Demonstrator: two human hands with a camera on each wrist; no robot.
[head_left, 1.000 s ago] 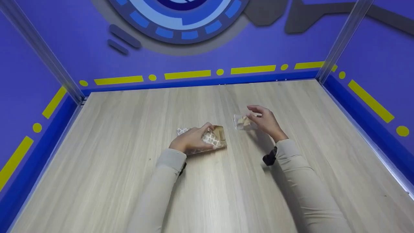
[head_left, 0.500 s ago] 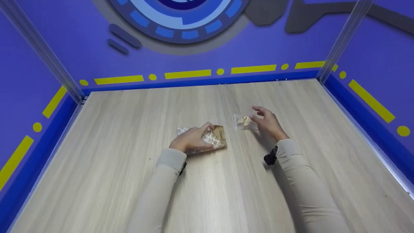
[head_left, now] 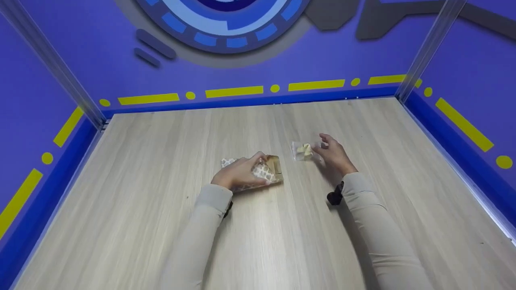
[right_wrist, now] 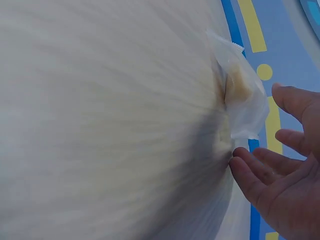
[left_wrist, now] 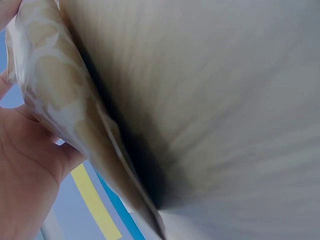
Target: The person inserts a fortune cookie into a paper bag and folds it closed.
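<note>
My left hand (head_left: 240, 173) grips a flat paper bag (head_left: 264, 172) with a brown-and-white spotted print, held on the wooden table. The bag's open end faces right and shows a plain brown inside. In the left wrist view, the bag (left_wrist: 57, 80) lies between thumb and fingers of the hand (left_wrist: 25, 160). To its right rests a clear plastic packet (head_left: 296, 152) with a pale yellow folded piece (head_left: 307, 150) inside, resembling a fortune cookie. My right hand (head_left: 335, 155) is at the packet's right end, its fingers loosely bent and spread. In the right wrist view nothing sits between them.
The wooden table (head_left: 141, 169) reaches back to a blue-purple wall (head_left: 225, 76) with yellow marks. Side panels with metal corner posts (head_left: 429, 52) stand left and right. A black wrist device (head_left: 334, 196) is strapped under the right cuff.
My right hand has drawn back a little to the right, leaving more of the packet and the yellow piece visible. The left hand and the paper bag have stayed put.
</note>
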